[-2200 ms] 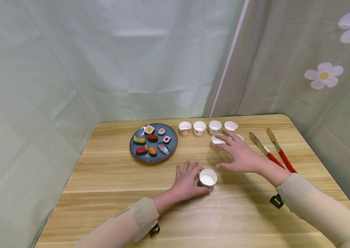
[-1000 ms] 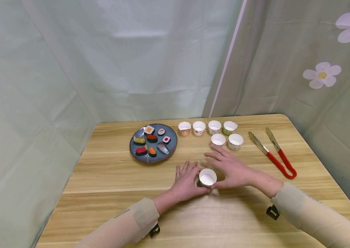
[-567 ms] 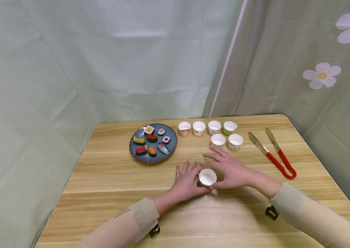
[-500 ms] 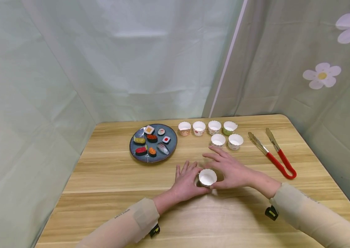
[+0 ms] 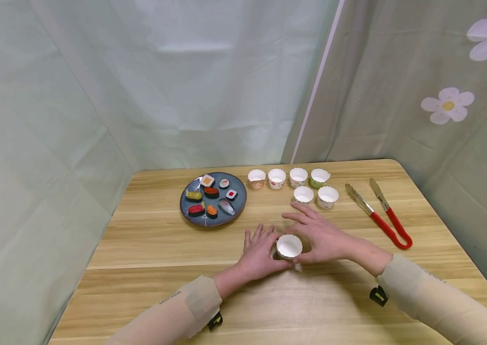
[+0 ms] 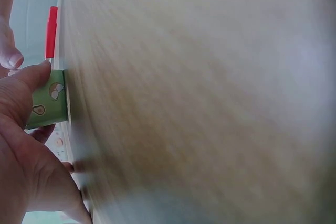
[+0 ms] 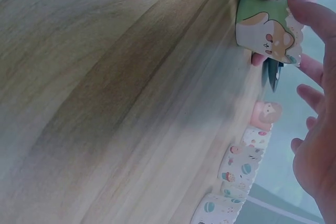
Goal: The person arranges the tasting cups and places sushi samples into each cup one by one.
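A green paper baking cup [image 5: 289, 247] with a white inside and scalloped rim stands near the middle of the table. My left hand [image 5: 259, 253] grips its left side between thumb and index finger, other fingers spread on the wood. From the right, my right hand [image 5: 322, 238] has its thumb and index finger at the rim, the remaining fingers held out beyond it. A cartoon dog shows on the cup [image 7: 265, 30] in the right wrist view; avocado prints show on the same cup [image 6: 50, 100] in the left wrist view.
Several paper cups [image 5: 277, 178] line the back of the wooden table [image 5: 152, 287], with two more cups just in front. A blue plate [image 5: 187, 218] of sushi pieces sits at back left. Red-handled tongs [image 5: 391, 227] lie spread at the right. Curtains surround the table.
My right hand has come left and toward me from near the back cups to the green cup's rim, uncovering the cups behind. My left hand and the cup have stayed put.
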Demonstrator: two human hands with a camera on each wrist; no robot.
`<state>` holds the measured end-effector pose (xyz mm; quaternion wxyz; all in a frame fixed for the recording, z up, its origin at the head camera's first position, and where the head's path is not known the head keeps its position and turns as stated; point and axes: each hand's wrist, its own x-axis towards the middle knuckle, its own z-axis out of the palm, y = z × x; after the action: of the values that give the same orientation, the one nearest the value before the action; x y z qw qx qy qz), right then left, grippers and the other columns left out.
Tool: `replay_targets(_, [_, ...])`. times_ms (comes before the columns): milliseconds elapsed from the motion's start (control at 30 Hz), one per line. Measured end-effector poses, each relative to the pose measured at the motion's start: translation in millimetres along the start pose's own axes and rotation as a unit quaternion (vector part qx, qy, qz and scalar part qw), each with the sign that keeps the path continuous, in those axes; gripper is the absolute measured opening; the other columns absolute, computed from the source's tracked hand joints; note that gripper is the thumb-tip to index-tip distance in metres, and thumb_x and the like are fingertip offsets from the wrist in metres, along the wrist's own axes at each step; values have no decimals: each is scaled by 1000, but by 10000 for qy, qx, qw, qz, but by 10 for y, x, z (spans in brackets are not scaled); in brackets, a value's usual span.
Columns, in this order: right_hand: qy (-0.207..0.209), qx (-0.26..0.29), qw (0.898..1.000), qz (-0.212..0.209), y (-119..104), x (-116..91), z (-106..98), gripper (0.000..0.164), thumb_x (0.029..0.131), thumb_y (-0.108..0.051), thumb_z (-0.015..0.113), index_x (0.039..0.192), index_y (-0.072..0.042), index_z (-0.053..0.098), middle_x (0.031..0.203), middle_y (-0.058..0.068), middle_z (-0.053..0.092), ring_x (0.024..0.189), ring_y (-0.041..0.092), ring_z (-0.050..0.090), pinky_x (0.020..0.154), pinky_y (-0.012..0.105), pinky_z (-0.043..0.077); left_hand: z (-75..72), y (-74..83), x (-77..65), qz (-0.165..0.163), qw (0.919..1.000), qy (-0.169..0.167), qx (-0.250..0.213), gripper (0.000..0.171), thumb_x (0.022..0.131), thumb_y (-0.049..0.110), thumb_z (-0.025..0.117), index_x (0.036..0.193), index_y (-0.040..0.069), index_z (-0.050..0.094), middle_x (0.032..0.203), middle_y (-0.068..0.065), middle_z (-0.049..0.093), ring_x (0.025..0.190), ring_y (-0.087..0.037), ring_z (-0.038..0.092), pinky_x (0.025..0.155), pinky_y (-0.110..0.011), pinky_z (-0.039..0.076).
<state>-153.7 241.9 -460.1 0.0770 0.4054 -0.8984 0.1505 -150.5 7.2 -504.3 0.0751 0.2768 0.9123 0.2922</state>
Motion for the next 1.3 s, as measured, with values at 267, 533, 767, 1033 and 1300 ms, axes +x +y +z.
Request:
replay_targets(267, [-110,-151,9998,107,-17,12,-37,60,71,-54,87,119,-23,70,156,7,46,154,36,15,119,64,21,-1,5,5,5,10000,-3,0,78,77,60,84,141,22,58,160,-15,39,152,-43,18,118,-71,2])
replay_targets(533, [-107,-92,9995,270,-22,29,-153,56,73,-54,85,118,-25,70,158,7,44,155,33,13,121,63,16,3,2,6,-27,9999,-38,127,82,77,60,83,144,20,56,160,-14,39,153,-42,18,118,-70,2])
replay_targets(767, [-6,109,9988,479,-33,26,-257,54,75,-52,84,118,-25,68,160,4,41,155,32,12,122,61,12,-2,1,5,-84,9999,-84,63,74,77,60,83,136,21,59,161,-13,37,153,-41,16,119,-68,0])
replay_targets(1033, [328,226,9976,567,36,36,-329,53,76,-52,84,117,-25,68,158,6,45,155,32,15,118,67,19,-18,10,10,-6,9999,-43,94,69,76,58,85,128,20,61,159,-15,40,152,-44,19,118,-70,3])
replay_targets(1300, [578,133,9954,755,179,112,-422,56,76,-51,85,120,-21,69,157,6,46,155,33,14,118,67,18,-20,-2,9,25,9999,-76,114,68,75,57,86,128,23,63,158,-15,42,151,-44,20,118,-71,4])
